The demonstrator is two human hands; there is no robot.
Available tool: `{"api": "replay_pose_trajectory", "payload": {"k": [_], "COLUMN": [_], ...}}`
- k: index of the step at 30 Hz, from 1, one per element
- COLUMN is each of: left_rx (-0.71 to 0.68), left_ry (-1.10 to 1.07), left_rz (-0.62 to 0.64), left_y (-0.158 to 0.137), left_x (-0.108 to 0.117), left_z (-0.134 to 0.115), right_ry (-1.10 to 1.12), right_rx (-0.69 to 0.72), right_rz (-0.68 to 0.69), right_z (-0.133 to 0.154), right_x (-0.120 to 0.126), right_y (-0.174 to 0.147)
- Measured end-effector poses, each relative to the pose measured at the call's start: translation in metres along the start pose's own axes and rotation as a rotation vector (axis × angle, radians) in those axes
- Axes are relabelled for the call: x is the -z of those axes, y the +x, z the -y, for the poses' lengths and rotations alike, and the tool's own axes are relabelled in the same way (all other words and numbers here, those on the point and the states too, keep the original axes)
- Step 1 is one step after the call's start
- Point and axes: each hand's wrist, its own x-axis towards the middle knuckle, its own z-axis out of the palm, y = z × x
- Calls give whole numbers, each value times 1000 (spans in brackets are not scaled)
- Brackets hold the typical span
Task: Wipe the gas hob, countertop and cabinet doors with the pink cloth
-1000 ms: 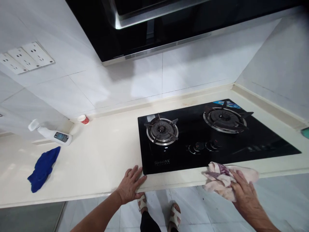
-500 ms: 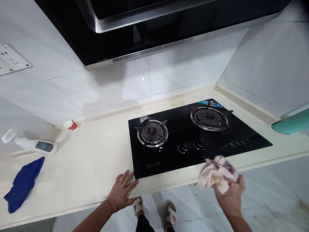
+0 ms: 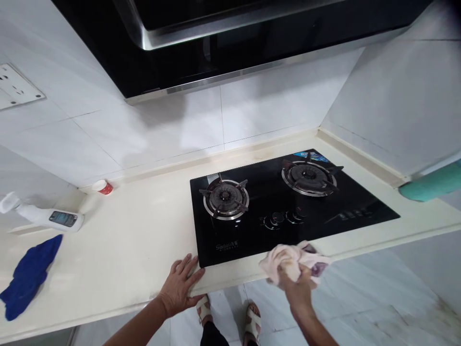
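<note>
A crumpled pale pink cloth with a purple patch is bunched in my right hand. It lies against the counter's front edge, just below the black gas stove. My left hand rests with fingers spread on the cream countertop, its fingertips by the stove's front left corner. Two burners show on the stove, a left burner and a right burner, with control knobs between them towards the front.
On the left lie a white spray bottle and a blue cloth. A red and white paper cup stands near the back wall. A black range hood hangs overhead. At the right edge is a green rolled object.
My right hand has moved left along the counter's front edge with the pink cloth. My left hand keeps its place on the counter. The view has shifted slightly.
</note>
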Motion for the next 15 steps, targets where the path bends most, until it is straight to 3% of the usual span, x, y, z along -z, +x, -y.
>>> {"api": "replay_pose_trajectory", "payload": {"k": [2, 4, 6, 7, 10, 15], "left_rx": [3, 15, 29, 33, 45, 114], "left_ry": [1, 2, -4, -12, -58, -173], "left_rz": [20, 47, 78, 91, 124, 156], "left_y": [-1, -2, -3, -3, -5, -5], "left_x": [0, -1, -2, -2, -4, -6], "left_z": [0, -1, -2, -2, -3, -6], "right_ry": [-28, -78, -167, -230, -483, -729], "right_rx": [-37, -26, 84, 182, 559, 1103], "right_rz": [149, 404, 625, 669, 650, 471], "right_z": [0, 9, 24, 33, 48, 39], "right_x": [-3, 5, 14, 16, 0, -62], "right_y": [-26, -43, -50, -51, -47, -54]}}
